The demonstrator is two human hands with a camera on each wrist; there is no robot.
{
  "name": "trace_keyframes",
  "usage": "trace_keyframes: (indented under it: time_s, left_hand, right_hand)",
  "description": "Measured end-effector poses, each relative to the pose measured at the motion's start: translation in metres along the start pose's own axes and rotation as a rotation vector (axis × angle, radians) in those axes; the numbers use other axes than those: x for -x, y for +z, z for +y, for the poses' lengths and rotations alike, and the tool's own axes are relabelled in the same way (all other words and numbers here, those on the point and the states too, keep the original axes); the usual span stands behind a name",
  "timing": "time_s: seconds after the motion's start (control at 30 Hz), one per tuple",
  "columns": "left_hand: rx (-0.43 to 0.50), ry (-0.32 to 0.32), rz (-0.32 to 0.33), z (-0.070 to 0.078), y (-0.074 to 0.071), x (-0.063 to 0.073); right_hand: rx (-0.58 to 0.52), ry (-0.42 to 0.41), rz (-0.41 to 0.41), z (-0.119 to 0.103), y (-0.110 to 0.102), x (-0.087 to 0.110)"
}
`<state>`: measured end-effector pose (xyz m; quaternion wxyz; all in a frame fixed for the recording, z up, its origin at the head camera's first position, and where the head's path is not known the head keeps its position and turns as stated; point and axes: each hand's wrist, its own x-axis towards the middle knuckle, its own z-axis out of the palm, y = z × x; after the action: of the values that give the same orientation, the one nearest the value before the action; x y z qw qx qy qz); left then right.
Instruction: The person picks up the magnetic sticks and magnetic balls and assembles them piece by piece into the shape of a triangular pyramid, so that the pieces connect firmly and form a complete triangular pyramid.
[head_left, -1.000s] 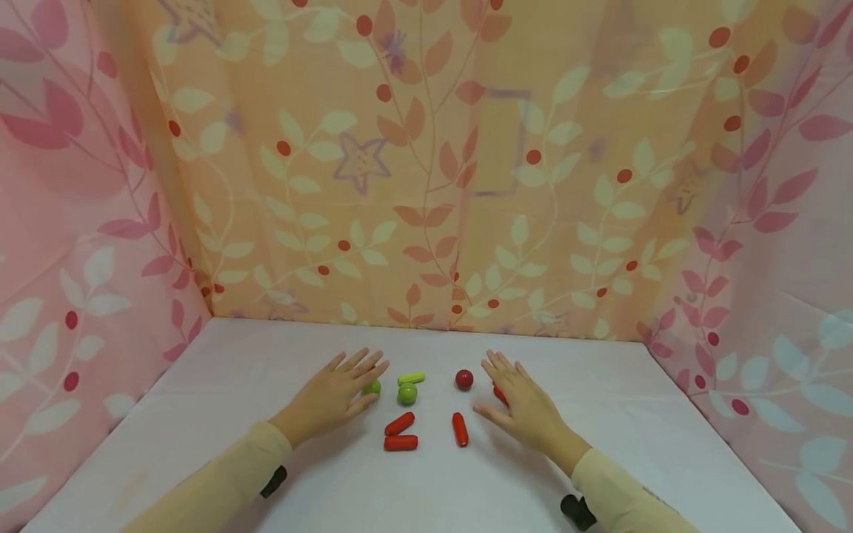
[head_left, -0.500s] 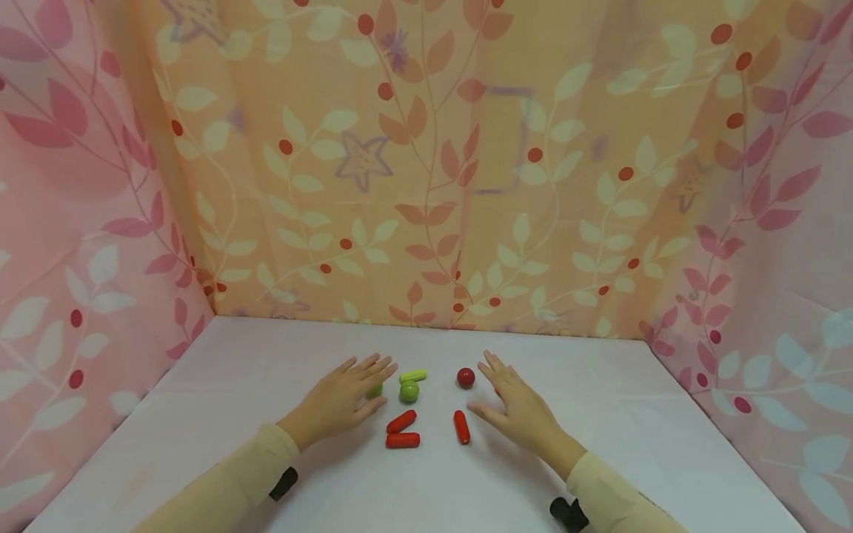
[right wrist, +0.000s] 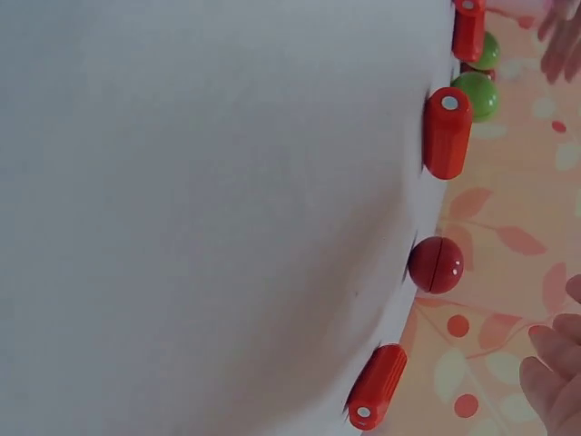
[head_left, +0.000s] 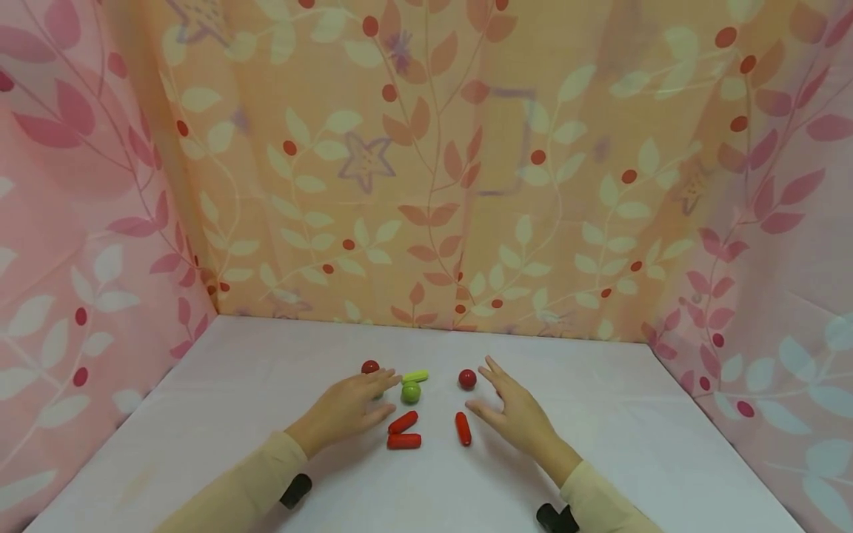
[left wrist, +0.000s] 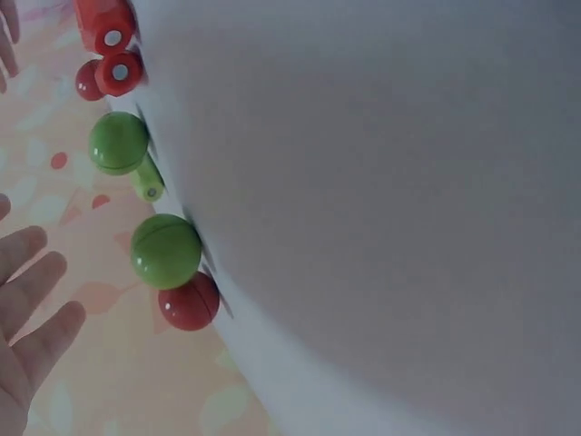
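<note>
A green ball (head_left: pixel 411 392) is lying just right of the left hand (head_left: pixel 346 406), with a yellow-green stick (head_left: pixel 415 376) resting close beyond it. A second green ball (left wrist: pixel 166 252) is sitting mostly hidden behind that hand in the head view, and a red ball (head_left: pixel 370 366) is peeking out just past its fingers. Right of its thumb, a slanted red cylinder (head_left: pixel 403 423) and a crosswise red cylinder (head_left: pixel 403 441) are lying close together. Left of the right hand (head_left: pixel 523 418), another red ball (head_left: pixel 467 380) is resting near the fingertips and a third red cylinder (head_left: pixel 463 428) near the thumb; a fourth red cylinder (right wrist: pixel 377 388) is lying behind this hand, covered in the head view. Both hands are hovering released, fingers extended, over a white table (head_left: pixel 426 492). Beyond them, a leaf-patterned cloth (head_left: pixel 426 148) is hanging.
</note>
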<state>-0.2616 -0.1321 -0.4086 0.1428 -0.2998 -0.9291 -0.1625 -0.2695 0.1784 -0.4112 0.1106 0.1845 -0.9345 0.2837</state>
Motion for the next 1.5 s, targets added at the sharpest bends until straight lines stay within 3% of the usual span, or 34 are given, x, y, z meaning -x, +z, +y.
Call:
trace_keyframes:
  time_s: [0.33, 0.57, 0.9, 1.5]
  left_hand:
    - [0.286, -0.222, -0.005, 0.005, 0.006, -0.007]
    - [0.485, -0.323, 0.039, 0.007, 0.016, -0.010]
    - [0.629, -0.501, 0.055, 0.008, 0.020, -0.020]
    - [0.769, -0.618, 0.044, 0.014, 0.036, -0.035]
  right_hand:
    - [-0.155, 0.123, 0.043, -0.005, 0.005, -0.006]
    - [-0.253, 0.211, 0.051, -0.006, 0.013, -0.003]
    - [-0.362, 0.276, 0.097, -0.007, 0.018, -0.005]
    - [-0.429, 0.454, 0.034, -0.011, 0.023, -0.006]
